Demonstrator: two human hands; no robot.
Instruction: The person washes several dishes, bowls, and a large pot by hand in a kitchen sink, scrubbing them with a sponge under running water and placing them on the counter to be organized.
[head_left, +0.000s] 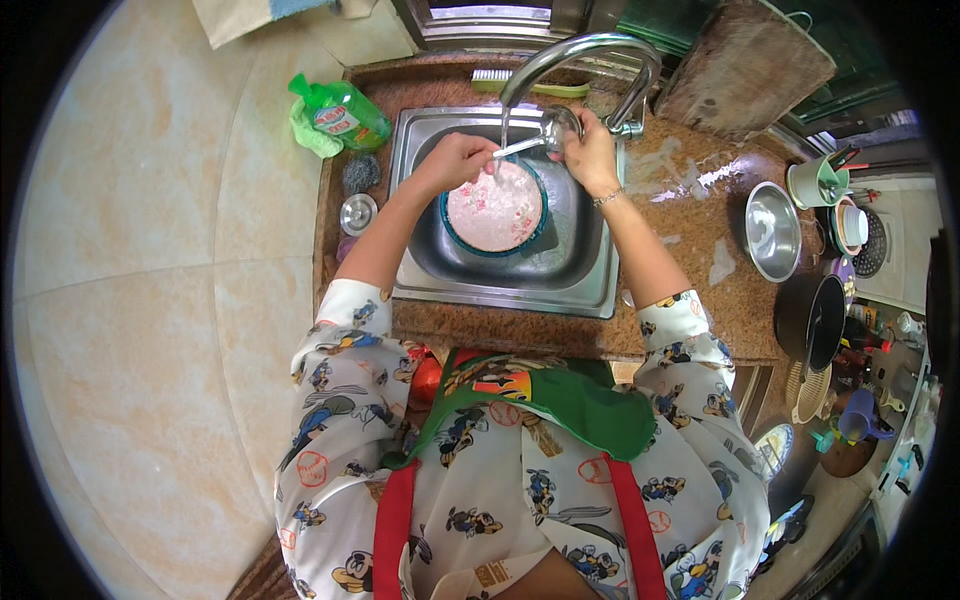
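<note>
Over the sink, my left hand (466, 159) pinches the end of a slim pale utensil handle (523, 145). The handle runs toward a round, shiny, clear-looking piece (556, 127), which my right hand (589, 154) grips; whether the two are joined I cannot tell. Water from the chrome faucet (581, 46) streams down close to the handle. Below my hands, a pinkish-white dish with a red floral pattern (491, 214) sits in a teal-rimmed vessel (495, 253), with water splashing over it. Both stand in the stainless steel sink (574, 247).
Left of the sink are a green detergent bottle (352, 120), a green cloth (311, 135), steel wool (361, 173) and a metal strainer (358, 214). Behind lies a scrub brush (551, 88). To the right are a cutting board (746, 71), a steel bowl (772, 232) and a black pot (814, 322).
</note>
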